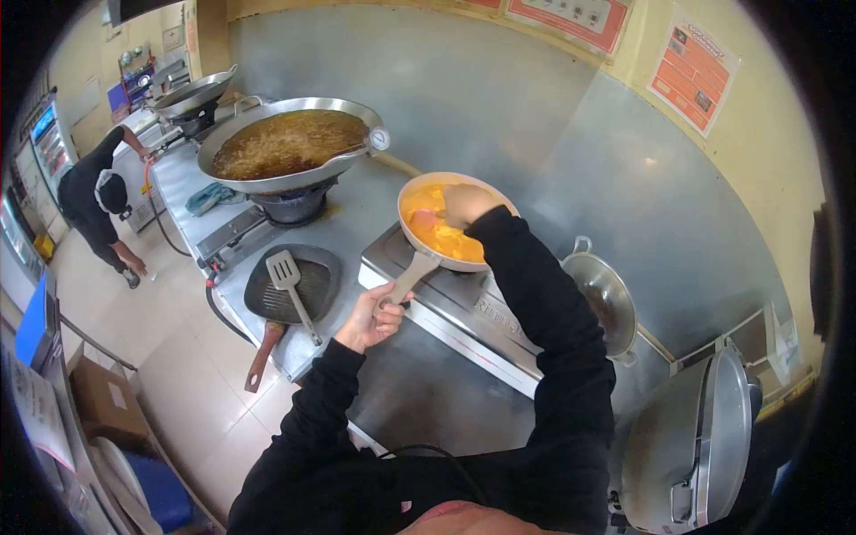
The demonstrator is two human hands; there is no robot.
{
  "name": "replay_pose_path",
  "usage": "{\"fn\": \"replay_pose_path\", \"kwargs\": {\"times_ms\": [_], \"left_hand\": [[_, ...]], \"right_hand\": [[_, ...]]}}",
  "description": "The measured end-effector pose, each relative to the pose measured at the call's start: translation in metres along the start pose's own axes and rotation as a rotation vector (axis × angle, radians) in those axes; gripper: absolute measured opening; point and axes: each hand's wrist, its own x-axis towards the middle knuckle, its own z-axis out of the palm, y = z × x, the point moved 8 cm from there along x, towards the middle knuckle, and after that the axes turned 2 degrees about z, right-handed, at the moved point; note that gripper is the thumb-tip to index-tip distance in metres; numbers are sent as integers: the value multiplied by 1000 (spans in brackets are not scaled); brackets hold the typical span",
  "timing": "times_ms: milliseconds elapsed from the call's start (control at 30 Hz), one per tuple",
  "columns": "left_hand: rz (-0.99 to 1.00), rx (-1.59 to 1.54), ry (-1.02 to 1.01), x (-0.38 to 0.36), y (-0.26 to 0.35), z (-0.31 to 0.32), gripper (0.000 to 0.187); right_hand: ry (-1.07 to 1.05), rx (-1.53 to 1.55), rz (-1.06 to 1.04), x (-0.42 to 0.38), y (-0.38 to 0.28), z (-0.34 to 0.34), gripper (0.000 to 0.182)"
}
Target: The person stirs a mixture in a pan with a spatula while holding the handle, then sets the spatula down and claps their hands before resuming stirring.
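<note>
My left hand [379, 316] is wrapped round the beige handle of a light-coloured frying pan [425, 265]. The pan sits over a portable gas stove [490, 312], and a bright yellow-orange, egg-like mixture [446, 242] covers its base. Reaching over the far side of the pan, my right hand [468, 205] points down into the mixture with its fingers closed. A pinkish patch shows by the fingertips; what they hold, if anything, I cannot make out. Left of the stove lies a square black grill pan [316, 276] with a slotted turner [285, 270] resting across it.
A big wok of bubbling brown oil [285, 143] stands on a burner [294, 207] at the back left, a thermometer [381, 138] on its rim. To the right are a metal colander-like bowl [602, 299] and a large lidded pot [682, 446]. A co-worker [94, 192] bends down at far left.
</note>
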Motion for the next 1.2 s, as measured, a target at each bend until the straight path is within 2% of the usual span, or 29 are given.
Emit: {"fn": "replay_pose_path", "kwargs": {"times_ms": [67,167,200,300,467,500,533,633,767,867,967,1000,1100,1200], "left_hand": [[13,7,8,-1,1,0,37],[27,37,35,-1,2,-2,37],[33,47,18,-1,2,0,37],[35,52,37,-2,2,0,37],[27,54,50,-1,2,-4,37],[23,51,50,0,2,-5,37],[18,44,46,0,1,-6,37],[9,29,33,1,1,-6,37],[-2,37,19,1,0,-5,37],[-9,49,6,2,0,-5,36],[5,49,8,-1,1,-2,36],[10,49,10,-1,2,-1,36],[16,91,25,-1,4,-2,37],[-5,71,0,0,3,0,37]], "right_hand": [[56,5,61,18,5,2,20],[-69,56,231,33,19,3,22],[-41,54,271,34,24,0,26],[3,37,423,59,74,28,29],[-167,-175,376,44,108,19,25],[-183,-225,356,35,107,6,24],[-315,-266,362,21,102,-7,22],[-419,-360,292,-10,97,-44,21],[-191,-222,466,-27,126,-61,36],[-30,-154,508,-31,136,-35,41],[19,-38,547,-24,155,5,44],[40,-8,542,-12,173,27,46],[-54,177,547,-5,170,39,49],[54,221,340,21,174,50,35]]}}
